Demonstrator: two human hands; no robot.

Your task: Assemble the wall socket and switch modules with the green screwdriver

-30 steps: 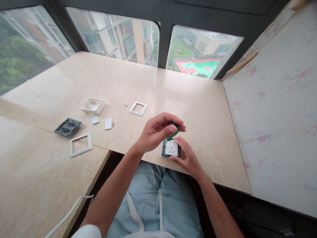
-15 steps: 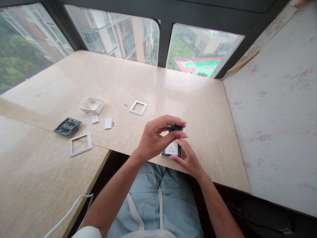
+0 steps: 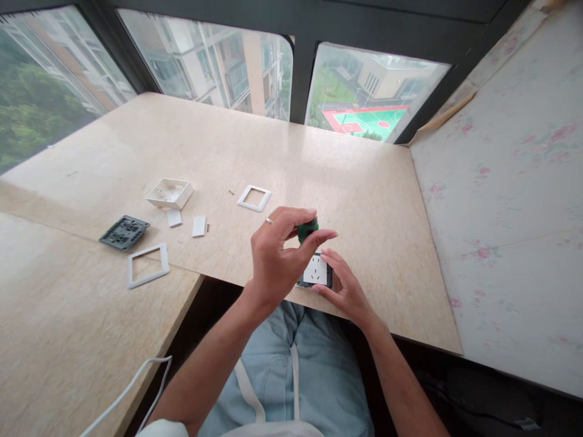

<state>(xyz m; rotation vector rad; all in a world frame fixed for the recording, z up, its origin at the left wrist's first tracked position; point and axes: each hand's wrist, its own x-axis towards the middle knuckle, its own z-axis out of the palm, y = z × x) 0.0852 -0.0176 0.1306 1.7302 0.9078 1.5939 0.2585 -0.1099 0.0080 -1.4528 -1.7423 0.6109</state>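
Between the thumb and fingers of my left hand (image 3: pixel 282 255) is the green handle of a screwdriver (image 3: pixel 308 229), held over the left side of a wall socket (image 3: pixel 315 271). The screwdriver's tip is hidden behind the hand. The socket has a white face with several slots and a dark frame, and it lies at the counter's front edge. My right hand (image 3: pixel 344 288) grips the socket's right side, with fingers at its upper edge and thumb at its lower edge.
On the stone counter (image 3: pixel 364 200) to the left lie a white back box (image 3: pixel 170 193), a dark socket module (image 3: pixel 124 232), white frames (image 3: pixel 148 266) (image 3: pixel 254 198), small white covers (image 3: pixel 199 227) and a screw (image 3: pixel 231 192). A white cable (image 3: pixel 125 391) hangs at lower left. A papered wall (image 3: pixel 501 212) bounds the right.
My left hand has shifted left with the screwdriver, from the socket's upper middle towards its left side. More of the socket's face shows. My right hand has stayed in place.
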